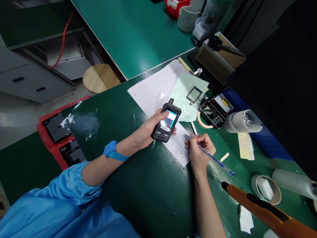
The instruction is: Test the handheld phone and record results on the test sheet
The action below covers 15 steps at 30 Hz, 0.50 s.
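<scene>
Black handset (166,121) 1, blue pen (216,159) 1, hands 2

On a dark green, smooth tabletop (148,188), a black rectangular handheld device with stubby antenna (170,123) is in the left hand (148,127), above part of a white rectangular handwritten paper sheet (182,153). To its right, a slim blue-and-clear plastic pen (223,165) is in the right hand (200,152). Beyond the device, a thin black-framed rectangular panel (194,95) lies on a pale green plastic sheet (183,94); right of that sits an opened black rectangular casing (212,114), beside a round beige tape roll (201,122).
</scene>
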Each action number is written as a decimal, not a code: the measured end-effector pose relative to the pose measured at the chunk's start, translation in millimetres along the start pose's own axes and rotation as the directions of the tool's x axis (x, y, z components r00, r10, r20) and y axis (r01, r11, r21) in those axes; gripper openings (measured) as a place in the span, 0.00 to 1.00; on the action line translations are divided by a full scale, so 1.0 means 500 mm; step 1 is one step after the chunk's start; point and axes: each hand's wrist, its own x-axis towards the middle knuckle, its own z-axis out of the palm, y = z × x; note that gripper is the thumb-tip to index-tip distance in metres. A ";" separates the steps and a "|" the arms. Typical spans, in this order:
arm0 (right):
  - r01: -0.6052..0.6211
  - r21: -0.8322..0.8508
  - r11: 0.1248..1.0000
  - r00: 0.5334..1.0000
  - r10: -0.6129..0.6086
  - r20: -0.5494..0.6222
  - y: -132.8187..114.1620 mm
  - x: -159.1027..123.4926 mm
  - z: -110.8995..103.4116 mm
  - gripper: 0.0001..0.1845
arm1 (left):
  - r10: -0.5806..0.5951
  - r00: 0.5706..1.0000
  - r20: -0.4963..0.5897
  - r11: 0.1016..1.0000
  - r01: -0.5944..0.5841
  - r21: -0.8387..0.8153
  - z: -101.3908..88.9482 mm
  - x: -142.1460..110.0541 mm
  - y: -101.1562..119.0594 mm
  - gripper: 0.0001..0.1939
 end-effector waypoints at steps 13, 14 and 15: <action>-0.032 -0.123 0.992 0.996 0.043 0.084 0.009 -0.001 -0.005 0.23 | 0.018 0.999 0.048 1.000 -0.019 0.013 -0.003 0.005 0.000 0.26; -0.033 -0.132 0.991 0.995 0.045 0.088 0.011 -0.001 -0.005 0.23 | 0.018 0.999 0.048 1.000 -0.018 0.007 -0.003 0.006 -0.001 0.26; -0.032 -0.144 0.989 0.995 0.046 0.093 0.013 -0.001 -0.006 0.23 | 0.018 0.999 0.049 1.000 -0.018 0.002 -0.004 0.006 -0.001 0.26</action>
